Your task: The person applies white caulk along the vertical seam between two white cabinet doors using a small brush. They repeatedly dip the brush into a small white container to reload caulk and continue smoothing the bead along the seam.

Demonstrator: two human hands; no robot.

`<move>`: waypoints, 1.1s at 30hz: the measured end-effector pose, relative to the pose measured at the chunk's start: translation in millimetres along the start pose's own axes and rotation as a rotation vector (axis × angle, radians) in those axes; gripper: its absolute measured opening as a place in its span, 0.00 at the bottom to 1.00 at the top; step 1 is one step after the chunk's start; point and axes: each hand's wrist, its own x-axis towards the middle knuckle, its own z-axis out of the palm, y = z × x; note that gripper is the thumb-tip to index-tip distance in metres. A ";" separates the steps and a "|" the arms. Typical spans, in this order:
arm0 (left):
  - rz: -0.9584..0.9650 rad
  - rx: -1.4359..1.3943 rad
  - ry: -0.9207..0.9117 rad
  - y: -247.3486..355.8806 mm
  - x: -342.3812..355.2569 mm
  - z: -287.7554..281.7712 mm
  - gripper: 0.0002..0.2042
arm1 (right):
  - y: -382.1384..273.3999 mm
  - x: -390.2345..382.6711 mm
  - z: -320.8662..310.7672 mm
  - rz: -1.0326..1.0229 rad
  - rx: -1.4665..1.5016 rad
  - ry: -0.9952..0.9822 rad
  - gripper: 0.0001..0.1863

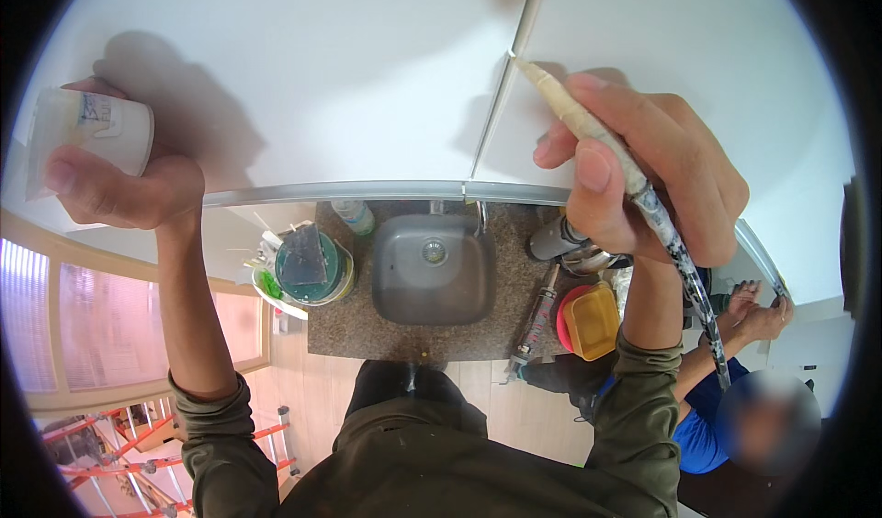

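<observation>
My left hand is wrapped round a whitish plastic cup with a label, close to the white cabinet front at the left. My right hand pinches a thin paintbrush. Cream tape seems to cover its tapered front part, and black and white paint spots its long handle. The white tip of the brush meets the narrow gap between two white cabinet doors. Both hands are raised above the level of the counter.
Below lies a brown stone counter with a grey sink. A bucket and a bottle stand left; a caulking gun and a yellow container lie right. A co-worker's hands touch the cabinet's right end. An orange ladder is lower left.
</observation>
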 end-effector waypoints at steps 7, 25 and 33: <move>0.017 0.019 0.010 -4.0 0.2 -4.5 0.33 | -1.0 -0.8 5.5 -0.036 -0.023 0.005 0.13; -0.021 -0.014 0.052 -7.0 2.3 -1.2 0.34 | 2.3 -5.5 4.5 -0.051 -0.098 0.026 0.13; -0.055 -0.074 0.055 -15.5 0.7 -0.5 0.35 | 6.9 -9.6 9.1 -0.054 -0.041 0.053 0.13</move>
